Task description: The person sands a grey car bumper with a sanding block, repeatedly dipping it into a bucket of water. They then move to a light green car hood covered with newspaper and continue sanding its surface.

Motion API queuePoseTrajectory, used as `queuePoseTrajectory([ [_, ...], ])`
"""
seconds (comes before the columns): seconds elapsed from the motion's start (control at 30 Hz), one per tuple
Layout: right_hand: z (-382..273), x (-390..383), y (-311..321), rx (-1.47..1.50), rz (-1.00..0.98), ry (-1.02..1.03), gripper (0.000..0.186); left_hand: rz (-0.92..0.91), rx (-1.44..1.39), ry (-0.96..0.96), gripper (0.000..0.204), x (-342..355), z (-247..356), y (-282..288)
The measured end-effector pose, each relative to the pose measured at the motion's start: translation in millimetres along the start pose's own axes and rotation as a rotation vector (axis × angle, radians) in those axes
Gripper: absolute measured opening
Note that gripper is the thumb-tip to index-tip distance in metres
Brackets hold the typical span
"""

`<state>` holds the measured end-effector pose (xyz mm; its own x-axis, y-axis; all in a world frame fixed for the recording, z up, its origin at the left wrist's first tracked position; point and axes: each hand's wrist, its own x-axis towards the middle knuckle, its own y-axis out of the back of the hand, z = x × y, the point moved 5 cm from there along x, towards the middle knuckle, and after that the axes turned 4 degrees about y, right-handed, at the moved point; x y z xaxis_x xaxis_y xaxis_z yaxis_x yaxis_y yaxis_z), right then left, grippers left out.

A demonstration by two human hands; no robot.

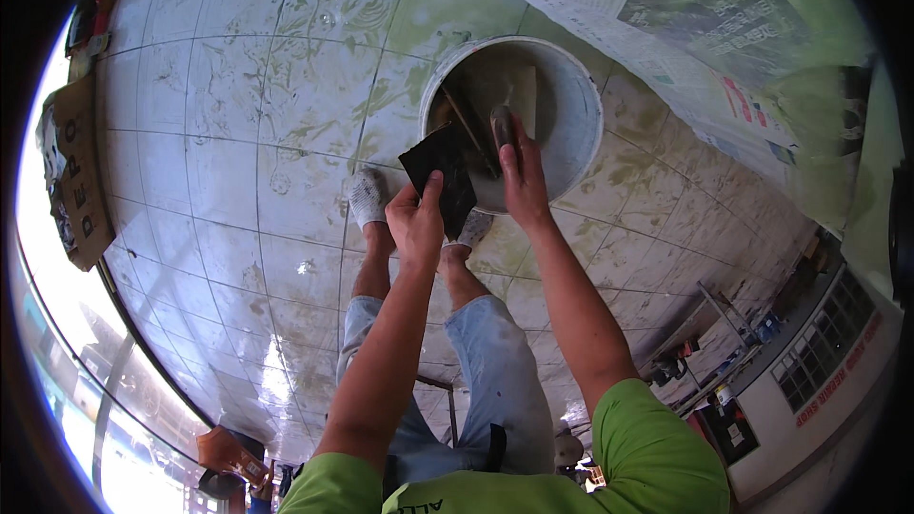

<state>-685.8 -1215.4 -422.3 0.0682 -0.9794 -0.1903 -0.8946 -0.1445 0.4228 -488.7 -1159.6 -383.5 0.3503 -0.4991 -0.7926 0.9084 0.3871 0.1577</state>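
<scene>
A dark square sheet (446,152) is gripped in my left hand (419,219), the thumb lying across its face, at the left of a white bucket (593,124). My right hand (522,176) holds a small oblong grey-brown block (502,124) over the bucket's opening. Inside the bucket, in murky greyish contents, are a long thin stick (457,109) and a pale flat rectangle (522,86); what the rectangle is I cannot tell.
Stained tiles (228,181) surround my feet. Newspaper and plastic sheeting (685,57) cover something at upper right. Flattened cardboard (74,176) lies by a bright glazed opening on the left. Shelving with assorted items (724,328) and a wall with a window stand at lower right.
</scene>
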Motion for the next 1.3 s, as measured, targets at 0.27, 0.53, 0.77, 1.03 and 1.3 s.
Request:
queuePoseTrajectory([
  [0.27, -74.7, -36.1, 15.9, 0.516, 0.136, -0.372, 0.059, -0.278, -0.069, -0.076, 0.044, -60.6, 61.7, -56.5],
  [0.53, -122.0, -42.6, 3.9, 0.54, 0.069, -0.42, 0.058, -0.392, 0.021, -0.395, 0.056, -55.2, 61.5, -61.6],
  [0.77, -138.1, -37.7, 11.1, 0.393, -0.009, -0.293, 0.06, -0.39, -0.009, -0.429, 0.063, -54.2, 70.0, -65.0],
  [1.03, -138.3, -42.0, 4.9, 0.208, -0.174, -0.184, 0.068, -0.519, -0.478, -0.175, 0.059, -44.0, 47.3, -53.4],
  [1.3, 0.8, -8.0, -16.7, 0.099, -0.299, -0.316, 0.06, -0.503, -0.238, -0.313, 0.061, -8.4, 31.6, -3.7],
])
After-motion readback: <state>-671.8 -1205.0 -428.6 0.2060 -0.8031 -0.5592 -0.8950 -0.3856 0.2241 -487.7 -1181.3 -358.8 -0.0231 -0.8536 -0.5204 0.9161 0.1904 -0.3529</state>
